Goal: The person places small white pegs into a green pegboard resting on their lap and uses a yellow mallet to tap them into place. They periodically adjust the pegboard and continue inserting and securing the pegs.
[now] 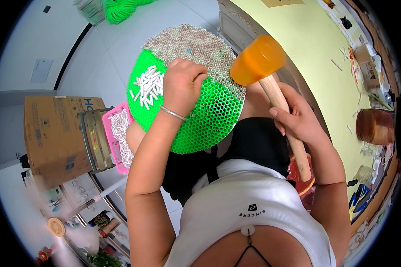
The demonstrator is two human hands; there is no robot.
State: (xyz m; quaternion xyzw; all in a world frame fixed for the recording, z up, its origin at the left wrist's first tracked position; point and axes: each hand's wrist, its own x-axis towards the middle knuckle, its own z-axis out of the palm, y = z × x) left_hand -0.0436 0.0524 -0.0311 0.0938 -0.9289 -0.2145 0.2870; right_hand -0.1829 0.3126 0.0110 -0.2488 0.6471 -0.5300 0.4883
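Observation:
On my lap lies a round green honeycomb disc (205,122) of small tubes. Its far part (185,42) is covered with whitish-brown ring ends. A loose pile of short white sticks (149,86) rests on its left side. My left hand (182,82), with a silver bangle at the wrist, is closed in a pinch just over the disc, near the border of the two parts. Whatever its fingertips hold is hidden. My right hand (296,113) grips the wooden handle of a mallet (260,58), whose amber head is raised at the disc's right edge.
A pink basket (120,138) of white sticks stands at left, beside a folding chair (96,138) and a cardboard box (55,138). A yellow table (332,100) runs along the right, bearing a brown jar (375,127), scissors (358,198) and scattered sticks. Green cord (120,10) lies far off.

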